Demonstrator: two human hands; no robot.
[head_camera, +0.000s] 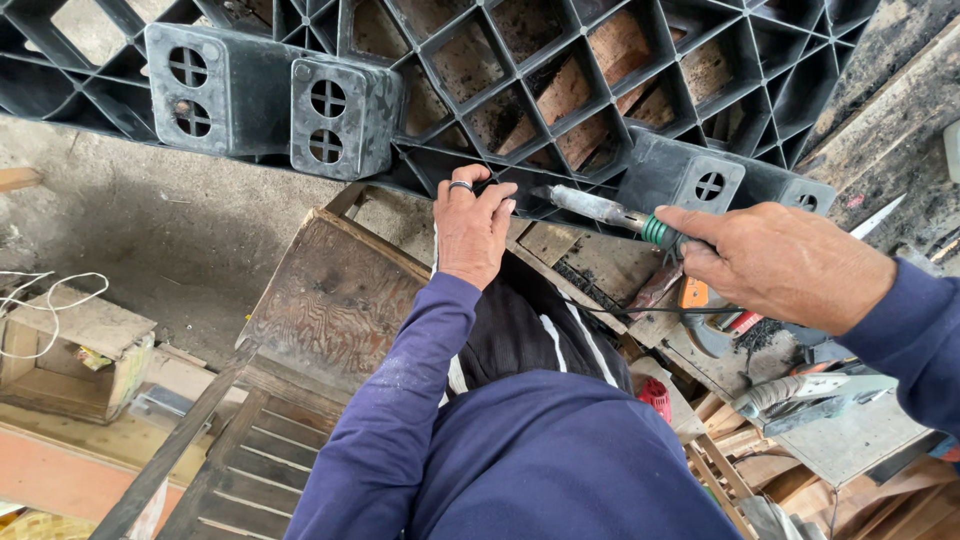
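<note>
Pallet (560, 90) propped up behind wooden stool (330, 300).
Left hand (468, 225) on pallet edge; soldering iron (600, 210) in right hand (780, 262), tip against pallet, right of left hand.

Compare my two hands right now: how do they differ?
The left hand wears a ring and presses bare fingers on the black plastic pallet; the right hand is ringless, wrapped around the heating tool. Left points upward, right points leftward. Both have blue sleeves.
</note>
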